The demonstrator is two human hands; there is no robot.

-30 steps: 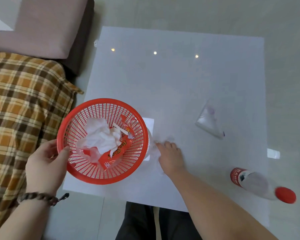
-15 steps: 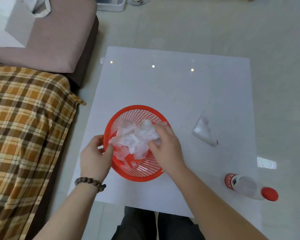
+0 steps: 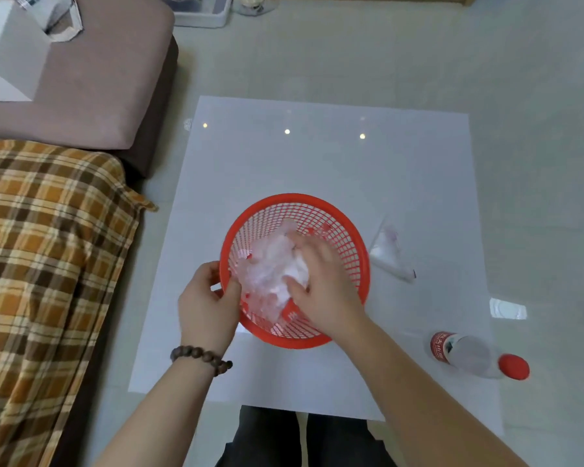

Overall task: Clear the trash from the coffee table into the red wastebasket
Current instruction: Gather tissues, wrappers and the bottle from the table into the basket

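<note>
The red wastebasket (image 3: 348, 230) stands on the white coffee table (image 3: 317, 163), near its front edge. My left hand (image 3: 208, 306) grips the basket's left rim. My right hand (image 3: 321, 284) is inside the basket, pressed on a crumpled clear plastic wrap (image 3: 267, 264) that lies over other trash. A clear triangular plastic bag (image 3: 390, 252) lies on the table just right of the basket. An empty plastic bottle (image 3: 472, 355) with a red cap and red label lies on its side at the table's front right.
A sofa with a plaid brown blanket (image 3: 44, 264) and a mauve cushion (image 3: 91, 85) runs along the left. A white box (image 3: 11, 52) sits on the cushion. My dark-trousered legs (image 3: 300, 439) are at the table's front edge. Pale floor surrounds the table.
My left hand carried the basket from the table's left edge onto the table. My right hand picked up the plastic wrap from the table and pushed it down into the basket.
</note>
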